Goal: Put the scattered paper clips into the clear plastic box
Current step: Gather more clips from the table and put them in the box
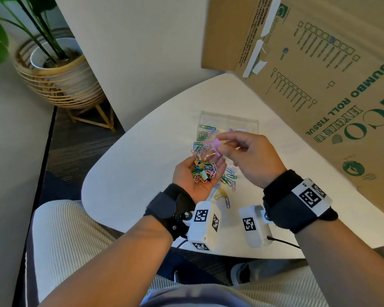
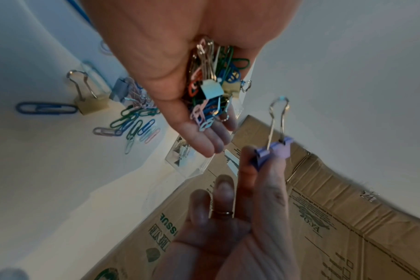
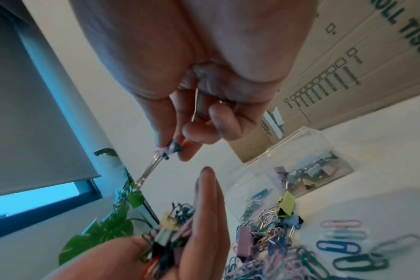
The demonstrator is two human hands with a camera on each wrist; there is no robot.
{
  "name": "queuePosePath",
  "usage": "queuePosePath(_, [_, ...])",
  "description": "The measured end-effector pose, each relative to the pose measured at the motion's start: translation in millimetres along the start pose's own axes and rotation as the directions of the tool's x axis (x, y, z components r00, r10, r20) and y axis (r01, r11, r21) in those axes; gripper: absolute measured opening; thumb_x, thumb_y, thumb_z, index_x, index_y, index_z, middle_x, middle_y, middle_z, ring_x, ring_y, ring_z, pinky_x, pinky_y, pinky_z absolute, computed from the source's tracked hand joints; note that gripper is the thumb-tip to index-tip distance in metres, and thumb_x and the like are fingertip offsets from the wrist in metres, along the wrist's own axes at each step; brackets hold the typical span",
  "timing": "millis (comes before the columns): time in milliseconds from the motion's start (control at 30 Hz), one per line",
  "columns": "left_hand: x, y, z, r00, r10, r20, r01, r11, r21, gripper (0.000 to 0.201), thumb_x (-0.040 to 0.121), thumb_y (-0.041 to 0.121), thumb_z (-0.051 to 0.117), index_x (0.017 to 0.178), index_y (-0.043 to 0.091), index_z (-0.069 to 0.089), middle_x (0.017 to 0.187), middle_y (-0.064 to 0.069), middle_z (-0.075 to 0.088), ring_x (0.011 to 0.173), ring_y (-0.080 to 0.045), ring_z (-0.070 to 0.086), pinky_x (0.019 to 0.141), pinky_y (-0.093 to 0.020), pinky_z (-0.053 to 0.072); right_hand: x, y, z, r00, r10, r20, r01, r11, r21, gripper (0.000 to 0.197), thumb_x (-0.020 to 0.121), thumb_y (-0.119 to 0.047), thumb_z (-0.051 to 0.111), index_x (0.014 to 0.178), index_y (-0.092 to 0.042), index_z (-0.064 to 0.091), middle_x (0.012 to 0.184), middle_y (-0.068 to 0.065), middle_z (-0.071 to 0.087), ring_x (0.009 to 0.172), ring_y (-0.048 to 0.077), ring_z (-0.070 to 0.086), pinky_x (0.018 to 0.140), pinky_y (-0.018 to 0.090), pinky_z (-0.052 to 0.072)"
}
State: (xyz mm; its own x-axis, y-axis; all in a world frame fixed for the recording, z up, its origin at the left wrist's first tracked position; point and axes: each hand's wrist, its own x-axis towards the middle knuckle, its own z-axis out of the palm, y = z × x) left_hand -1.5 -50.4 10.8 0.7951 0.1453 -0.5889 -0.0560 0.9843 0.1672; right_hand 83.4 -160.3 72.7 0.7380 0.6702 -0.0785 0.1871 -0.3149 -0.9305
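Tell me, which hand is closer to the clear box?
Right. The right hand hovers over the near edge of the clear box; the left hand, cupping clips, sits further back toward the person.

Glossy wire and clear plastic on a matt white top

The smooth white tabletop (image 1: 142, 173) looks matt. The clear plastic box (image 1: 228, 120) is glossy, with light catching its edges. The coloured paper clips (image 1: 203, 170) heaped in the left hand (image 1: 184, 176) are thin wire with a smooth coloured coating, a few bare and metallic. The lilac binder clip (image 2: 276, 149) pinched in the right hand (image 1: 248, 156) has a painted body and bright bare-metal wire handles. The big brown cardboard carton (image 1: 319, 85) is matt and creased, printed green. Black cloth wrist straps (image 1: 282, 202) carry hard white plastic housings (image 1: 205, 224).
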Motion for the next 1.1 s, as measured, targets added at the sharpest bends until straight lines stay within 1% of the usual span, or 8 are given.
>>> queuePosePath(167, [1, 2, -6, 0.999, -0.026, -0.024, 0.026, 1.000, 0.006, 0.054, 0.099, 0.025, 0.037, 0.077, -0.008, 0.073, 0.085, -0.021, 0.071, 0.069, -0.032, 0.071, 0.065, -0.043, 0.059, 18, 8, -19, 0.928, 0.229, -0.293, -0.167, 0.961, 0.221, 0.006, 0.086, -0.017, 0.069, 0.085, -0.022, 0.066, 0.082, 0.007, 0.073, 0.051, 0.011, 0.050, 0.046, 0.024, 0.038])
queuePosePath(400, [1, 3, -6, 0.999, -0.020, -0.027, 0.021, 0.999, 0.024, 0.046, 0.099, 0.024, 0.038, 0.085, -0.005, 0.070, 0.084, -0.019, 0.070, 0.070, -0.031, 0.071, 0.065, -0.040, 0.060, 50, 16, -37, 0.838, 0.358, -0.412, -0.285, 0.931, 0.228, 0.007, 0.085, -0.019, 0.066, 0.079, -0.022, 0.066, 0.093, 0.004, 0.075, 0.053, 0.014, 0.056, 0.050, 0.025, 0.043])
queuePosePath(600, [2, 4, -9, 0.999, -0.015, -0.037, 0.016, 1.000, 0.012, 0.051, 0.100, 0.026, 0.037, 0.084, -0.008, 0.072, 0.088, -0.021, 0.071, 0.072, -0.033, 0.072, 0.065, -0.042, 0.060, 50, 28, -36, 0.836, 0.449, -0.316, -0.426, 0.894, 0.140, 0.011, 0.090, -0.018, 0.059, 0.093, -0.020, 0.069, 0.101, 0.004, 0.072, 0.073, 0.019, 0.071, 0.056, 0.027, 0.052])
queuePosePath(733, [4, 8, -9, 0.999, -0.002, -0.052, 0.001, 1.000, -0.016, 0.047, 0.100, 0.027, 0.036, 0.091, -0.008, 0.067, 0.086, -0.022, 0.071, 0.070, -0.033, 0.072, 0.064, -0.043, 0.059, 35, 19, -22, 0.910, 0.321, -0.261, -0.310, 0.947, 0.082, 0.012, 0.090, -0.015, 0.060, 0.091, -0.020, 0.071, 0.094, 0.004, 0.073, 0.064, 0.016, 0.065, 0.056, 0.028, 0.050])
queuePosePath(833, [2, 8, -5, 0.999, 0.003, -0.053, -0.004, 1.000, -0.015, 0.046, 0.100, 0.027, 0.035, 0.092, -0.007, 0.065, 0.084, -0.022, 0.071, 0.068, -0.033, 0.071, 0.062, -0.043, 0.059, 17, 8, -11, 0.975, 0.190, -0.113, -0.192, 0.981, -0.014, 0.013, 0.089, -0.010, 0.061, 0.095, -0.016, 0.071, 0.086, 0.007, 0.073, 0.059, 0.010, 0.061, 0.055, 0.023, 0.047])
queuePosePath(933, [4, 10, -4, 0.999, 0.008, -0.054, -0.009, 1.000, -0.020, 0.044, 0.100, 0.026, 0.036, 0.100, -0.007, 0.065, 0.094, -0.023, 0.069, 0.070, -0.033, 0.071, 0.062, -0.040, 0.060, 0, -4, -1, 0.995, 0.062, 0.075, -0.059, 0.998, -0.037, 0.017, 0.089, -0.007, 0.065, 0.088, -0.022, 0.072, 0.075, 0.005, 0.073, 0.060, 0.011, 0.064, 0.056, 0.017, 0.047])
queuePosePath(1033, [2, 12, -2, 0.999, 0.001, -0.046, -0.002, 1.000, -0.016, 0.041, 0.100, 0.027, 0.035, 0.110, -0.004, 0.060, 0.101, -0.024, 0.065, 0.068, -0.033, 0.071, 0.054, -0.035, 0.059, -7, -6, 7, 0.978, -0.005, 0.210, 0.011, 1.000, -0.026, 0.022, 0.086, -0.006, 0.069, 0.085, -0.027, 0.072, 0.093, 0.010, 0.075, 0.076, 0.023, 0.069, 0.072, 0.026, 0.056])
queuePosePath(1100, [0, 12, -1, 0.999, 0.000, -0.035, -0.001, 1.000, -0.029, 0.041, 0.099, 0.026, 0.033, 0.098, -0.003, 0.063, 0.092, -0.023, 0.067, 0.071, -0.035, 0.070, 0.053, -0.037, 0.058, -7, -4, 11, 0.975, 0.016, 0.222, 0.007, 0.995, -0.099, 0.020, 0.082, -0.008, 0.074, 0.087, -0.027, 0.073, 0.103, 0.006, 0.073, 0.075, 0.013, 0.066, 0.079, 0.031, 0.058])
